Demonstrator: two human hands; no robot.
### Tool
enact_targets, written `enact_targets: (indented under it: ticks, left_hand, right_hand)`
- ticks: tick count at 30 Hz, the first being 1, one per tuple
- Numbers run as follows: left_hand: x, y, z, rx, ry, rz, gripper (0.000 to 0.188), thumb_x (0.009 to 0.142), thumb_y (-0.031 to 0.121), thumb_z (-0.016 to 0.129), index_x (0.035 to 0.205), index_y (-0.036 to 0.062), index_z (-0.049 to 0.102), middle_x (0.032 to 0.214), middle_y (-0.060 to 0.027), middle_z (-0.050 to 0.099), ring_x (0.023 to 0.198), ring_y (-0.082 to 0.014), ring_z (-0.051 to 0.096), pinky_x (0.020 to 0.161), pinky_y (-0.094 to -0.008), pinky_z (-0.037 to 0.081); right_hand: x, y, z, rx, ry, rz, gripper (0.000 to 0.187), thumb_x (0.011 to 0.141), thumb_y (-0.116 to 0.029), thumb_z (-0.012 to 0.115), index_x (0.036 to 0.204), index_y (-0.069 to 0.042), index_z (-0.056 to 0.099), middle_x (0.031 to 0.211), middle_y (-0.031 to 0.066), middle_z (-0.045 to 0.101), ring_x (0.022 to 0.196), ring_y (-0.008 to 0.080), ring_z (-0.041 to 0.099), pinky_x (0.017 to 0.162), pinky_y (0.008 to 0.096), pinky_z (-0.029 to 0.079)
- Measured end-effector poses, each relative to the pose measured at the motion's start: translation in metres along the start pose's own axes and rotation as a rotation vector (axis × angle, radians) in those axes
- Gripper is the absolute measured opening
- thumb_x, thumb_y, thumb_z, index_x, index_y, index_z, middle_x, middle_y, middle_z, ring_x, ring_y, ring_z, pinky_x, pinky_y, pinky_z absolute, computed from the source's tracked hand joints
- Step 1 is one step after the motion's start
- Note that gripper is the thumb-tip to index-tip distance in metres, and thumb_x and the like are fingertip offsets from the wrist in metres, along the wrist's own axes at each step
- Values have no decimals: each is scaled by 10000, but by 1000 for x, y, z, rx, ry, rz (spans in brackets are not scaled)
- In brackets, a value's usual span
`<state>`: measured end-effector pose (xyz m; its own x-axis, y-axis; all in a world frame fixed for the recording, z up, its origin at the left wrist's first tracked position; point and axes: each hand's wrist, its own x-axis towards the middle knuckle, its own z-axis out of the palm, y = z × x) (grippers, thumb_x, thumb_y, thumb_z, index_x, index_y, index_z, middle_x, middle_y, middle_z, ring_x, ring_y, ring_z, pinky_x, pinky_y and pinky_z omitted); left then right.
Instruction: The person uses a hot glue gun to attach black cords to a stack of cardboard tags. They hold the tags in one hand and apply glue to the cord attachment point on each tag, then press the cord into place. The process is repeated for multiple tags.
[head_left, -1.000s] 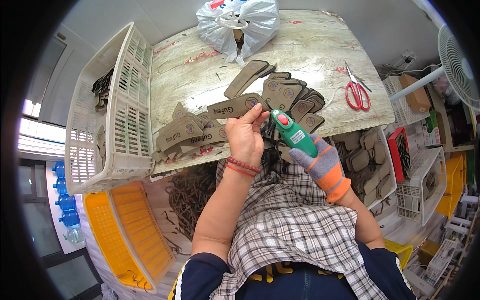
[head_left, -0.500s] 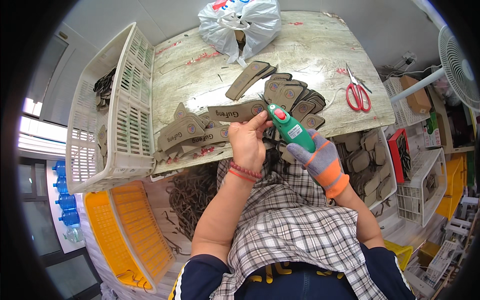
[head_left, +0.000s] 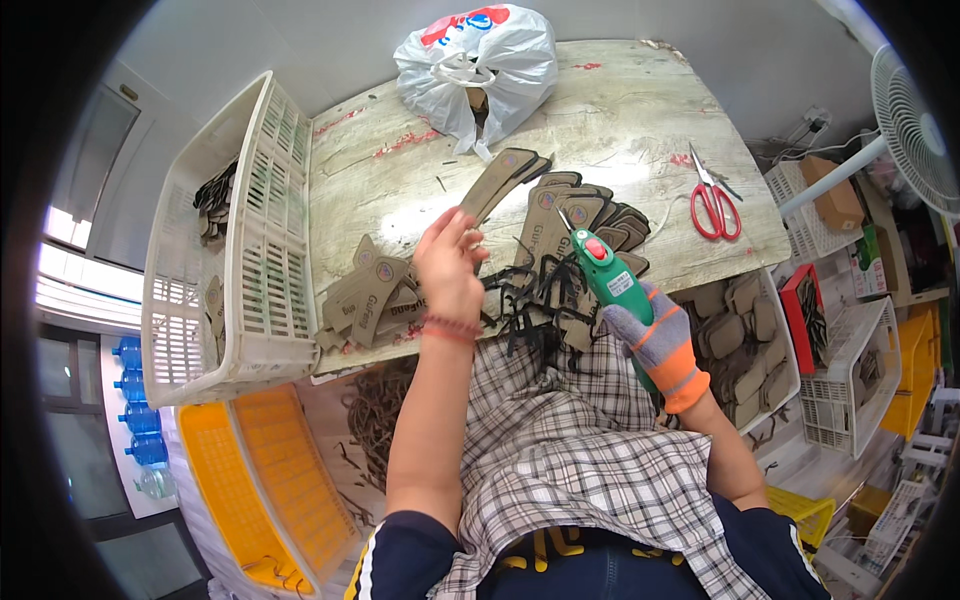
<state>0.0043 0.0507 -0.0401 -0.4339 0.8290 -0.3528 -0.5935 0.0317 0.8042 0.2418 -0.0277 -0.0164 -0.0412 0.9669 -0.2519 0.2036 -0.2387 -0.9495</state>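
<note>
My left hand [head_left: 450, 268], bare with a beaded bracelet, has its fingers closed around the near end of a brown fabric strip [head_left: 505, 172] in a small stack. Wrapped in a grey and orange glove, my right hand [head_left: 655, 340] grips a green handheld power tool [head_left: 613, 278] with a red switch and a thin metal tip. That tip points at a fanned pile of dark-edged strips [head_left: 575, 215] with round badges. Black strap ends [head_left: 540, 300] dangle over the table's near edge. More strips [head_left: 375, 295] lie piled on the left, beside my left forearm.
Red-handled scissors [head_left: 714, 212] lie at the right of the table [head_left: 620, 110]. At the back sits a white plastic bag [head_left: 500, 85]. A white crate [head_left: 265, 240] stands left, a yellow crate [head_left: 270, 450] below it. Brown pieces fill a bin [head_left: 790, 365] at right.
My left hand has left the strip it held by the tool and moved left and away to the small stack. A strip now lies askew on the left pile. The tool has moved slightly right.
</note>
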Motion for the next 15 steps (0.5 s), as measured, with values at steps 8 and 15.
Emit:
enact_targets:
  ticks: [8, 15]
  left_hand:
    - [111, -51, 50, 1466, 86, 892, 239, 762, 196, 652, 954, 60, 609, 1014, -86, 535, 1032, -259, 456, 871, -409, 344]
    - [77, -10, 46, 577, -4, 907, 126, 736, 28, 655, 851, -12, 626, 801, -89, 584, 722, -196, 565, 661, -302, 452]
  right_hand:
    - [10, -1, -1, -36, 22, 3, 485, 741, -316, 738, 1056, 3, 554, 664, 17, 570, 497, 51, 483, 448, 213, 390]
    - [17, -17, 7, 17, 26, -37, 485, 734, -318, 745, 1053, -4, 557, 707, 33, 596, 572, 76, 531, 509, 228, 436]
